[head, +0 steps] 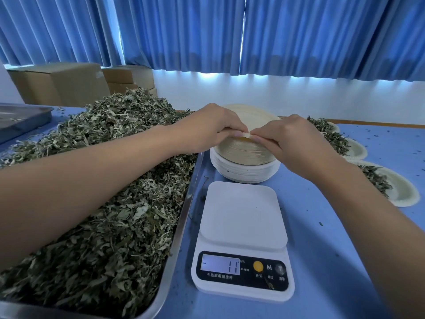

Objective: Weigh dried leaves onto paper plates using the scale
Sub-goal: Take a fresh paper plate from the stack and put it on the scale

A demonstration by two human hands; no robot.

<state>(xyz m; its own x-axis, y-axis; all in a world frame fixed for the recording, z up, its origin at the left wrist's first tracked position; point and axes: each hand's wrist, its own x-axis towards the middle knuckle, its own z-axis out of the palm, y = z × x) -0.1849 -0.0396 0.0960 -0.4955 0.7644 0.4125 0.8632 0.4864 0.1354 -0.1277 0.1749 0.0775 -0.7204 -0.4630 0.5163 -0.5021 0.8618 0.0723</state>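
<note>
A stack of paper plates (246, 155) stands behind the white scale (242, 238), whose platform is bare and whose display reads minus 11. My left hand (211, 127) and my right hand (292, 139) meet over the stack's near rim, and both pinch the edge of the top plate (255, 118) between fingertips and thumb. A large heap of dried leaves (103, 180) fills the steel tray (181, 222) on the left.
Several paper plates with leaves (388, 183) lie in a row along the right side of the blue table. A second steel tray (23, 118) sits far left. Cardboard boxes (62, 84) and blue curtains stand behind.
</note>
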